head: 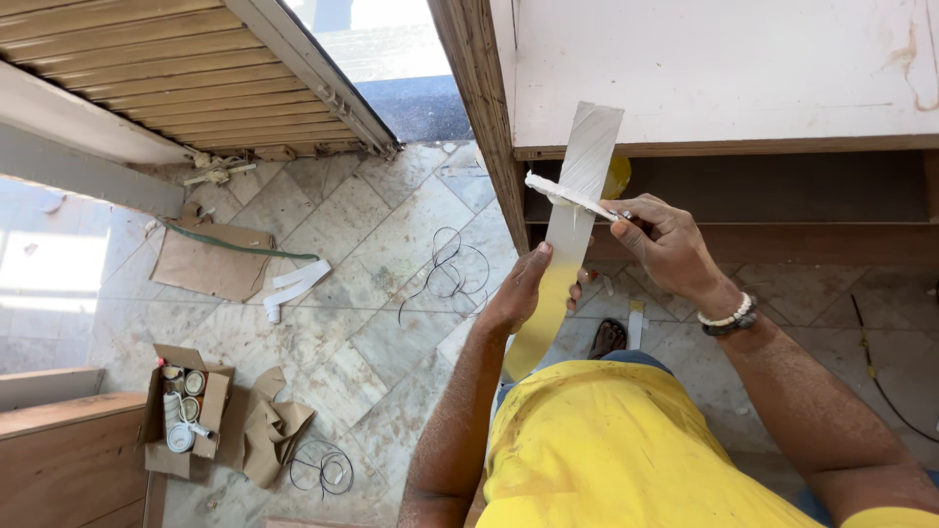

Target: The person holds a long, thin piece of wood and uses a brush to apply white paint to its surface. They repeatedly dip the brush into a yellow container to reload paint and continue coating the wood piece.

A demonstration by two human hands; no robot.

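Open brown cardboard box (186, 406) of tape rolls on floor, lower left.

You look through one camera worn on your head, tilted steeply down over your yellow-shirted chest (606, 440). Your left hand (518, 288) and right hand (665, 240) sit close, mid-frame. The tiled floor (372, 323) lies farther below.

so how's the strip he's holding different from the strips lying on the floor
The held strip is upright, gripped by the left hand, and smeared with whitish paste where the right hand drags a small spreader. The floor strips lie flat, loose and untouched. The held strip looks wider. Both are pale, thin bands.
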